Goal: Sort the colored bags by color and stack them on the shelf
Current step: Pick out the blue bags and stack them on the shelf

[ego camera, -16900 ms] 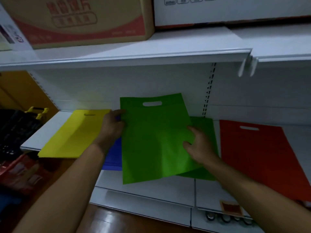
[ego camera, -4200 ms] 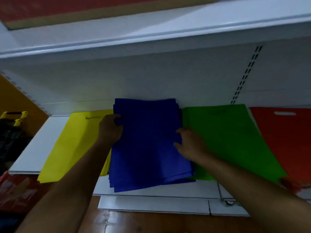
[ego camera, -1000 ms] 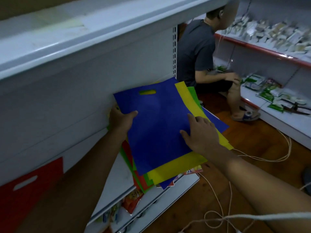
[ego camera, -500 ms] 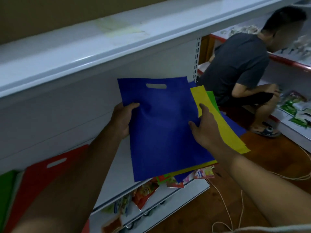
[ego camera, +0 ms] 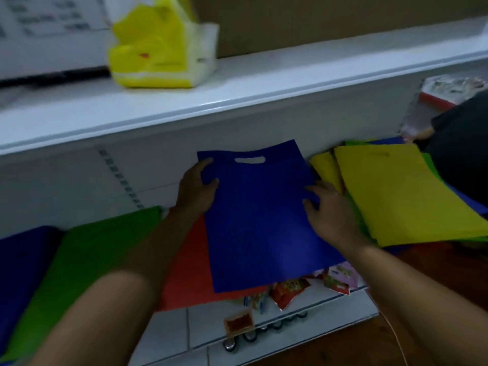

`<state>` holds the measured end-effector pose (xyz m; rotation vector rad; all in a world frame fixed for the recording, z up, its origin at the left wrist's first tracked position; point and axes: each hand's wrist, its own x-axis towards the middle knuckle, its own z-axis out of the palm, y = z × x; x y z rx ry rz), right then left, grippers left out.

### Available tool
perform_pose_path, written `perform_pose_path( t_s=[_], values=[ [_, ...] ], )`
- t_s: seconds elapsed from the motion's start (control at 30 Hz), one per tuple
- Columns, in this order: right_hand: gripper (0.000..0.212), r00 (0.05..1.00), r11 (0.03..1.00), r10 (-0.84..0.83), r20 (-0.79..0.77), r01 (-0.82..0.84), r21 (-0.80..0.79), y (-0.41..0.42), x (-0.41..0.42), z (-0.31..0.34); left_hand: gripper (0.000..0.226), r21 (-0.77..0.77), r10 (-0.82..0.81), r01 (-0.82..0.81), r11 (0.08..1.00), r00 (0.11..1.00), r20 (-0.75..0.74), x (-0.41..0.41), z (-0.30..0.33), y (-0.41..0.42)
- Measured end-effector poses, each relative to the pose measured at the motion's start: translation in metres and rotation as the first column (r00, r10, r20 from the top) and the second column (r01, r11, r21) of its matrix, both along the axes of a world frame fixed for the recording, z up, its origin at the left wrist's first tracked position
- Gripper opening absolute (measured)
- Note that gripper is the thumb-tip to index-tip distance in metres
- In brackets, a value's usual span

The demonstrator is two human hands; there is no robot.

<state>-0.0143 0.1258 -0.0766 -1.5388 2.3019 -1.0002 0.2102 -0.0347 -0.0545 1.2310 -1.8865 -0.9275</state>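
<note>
I hold a flat blue bag (ego camera: 264, 223) with a cut-out handle in front of the white shelf (ego camera: 237, 101). My left hand (ego camera: 196, 188) grips its upper left edge, thumb on the front. My right hand (ego camera: 330, 215) pinches its right edge. Under the blue bag lies a red bag (ego camera: 190, 273). Left of it lie a green bag (ego camera: 84, 265) and a blue stack (ego camera: 21, 273). To the right sits a mixed pile topped by yellow bags (ego camera: 396, 194), with green and blue edges showing beneath.
A yellow and white plastic package (ego camera: 161, 46) sits on the upper shelf beside cardboard boxes. Snack packets (ego camera: 290, 286) lie on the lower shelf below the bags. A person in dark clothing (ego camera: 464, 154) is at the far right. Wooden floor shows at the bottom right.
The blue bag has come off the mixed pile and moved left with both hands, now over the red bag. The view has swung left; the sorted green and blue stacks are in sight.
</note>
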Motion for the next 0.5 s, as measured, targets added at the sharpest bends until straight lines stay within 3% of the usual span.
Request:
perform_pose_path(
  t_s=[0.1, 0.33, 0.5],
  values=[
    [0.046, 0.997, 0.997, 0.072, 0.009, -0.072, 0.031, -0.014, 0.058, 0.008, 0.047, 0.006, 0.097, -0.098, 0.995, 0.993, 0.066, 0.064, 0.007, -0.001],
    [0.056, 0.954, 0.951, 0.298, 0.019, -0.299, 0.075, -0.045, 0.172, 0.01, 0.055, 0.108, 0.318, -0.334, 0.936, 0.937, 0.146, 0.201, 0.019, 0.017],
    [0.056, 0.887, 0.882, 0.462, 0.031, -0.462, 0.088, -0.072, 0.249, 0.016, 0.058, 0.069, 0.488, -0.499, 0.864, 0.863, 0.13, 0.293, 0.032, 0.047]
  ],
)
